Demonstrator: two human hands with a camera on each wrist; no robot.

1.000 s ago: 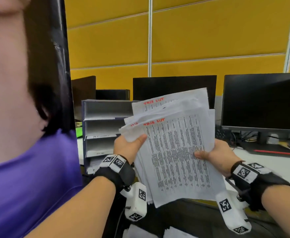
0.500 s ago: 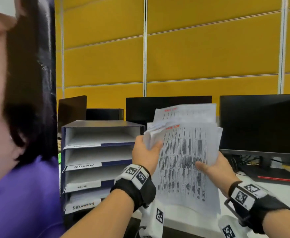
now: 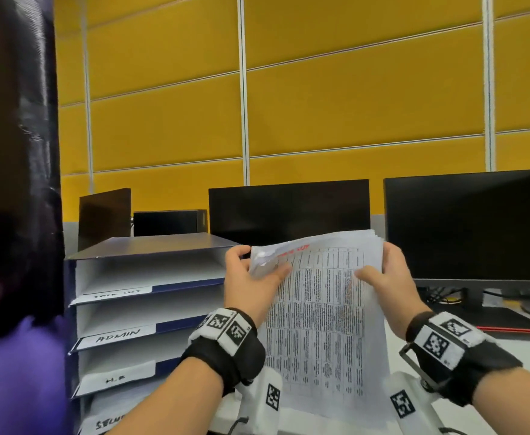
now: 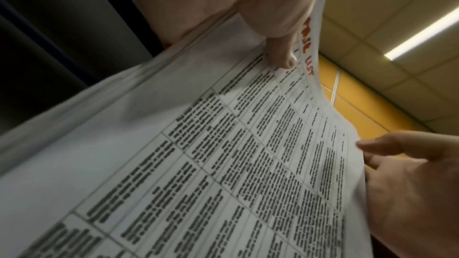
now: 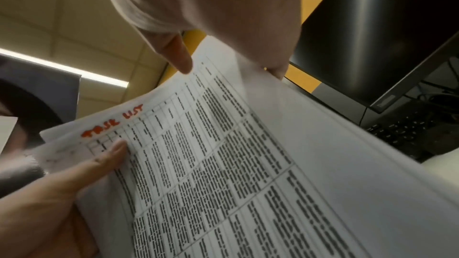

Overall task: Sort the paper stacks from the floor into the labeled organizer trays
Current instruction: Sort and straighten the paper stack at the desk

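White sheets, a loose paper stack [image 3: 323,324], sit pinched between both our hands: our left hand [image 3: 251,284] clamps the upper left corner, thumb on the front, and our right hand [image 3: 389,281] grips the upper right edge the same way. We hold it upright, just right of the organizer trays [image 3: 144,309]. Dense black tables cover the top page, with "TASK LIST" in red marker along its head. Page edges fan unevenly. One tray label reads "ADMIN" [image 3: 117,335].

Purple shirt [image 3: 15,378]; black wrist straps [image 3: 226,356], white blocks with black square-code markers; white camera housings [image 3: 270,400] beneath wrists.
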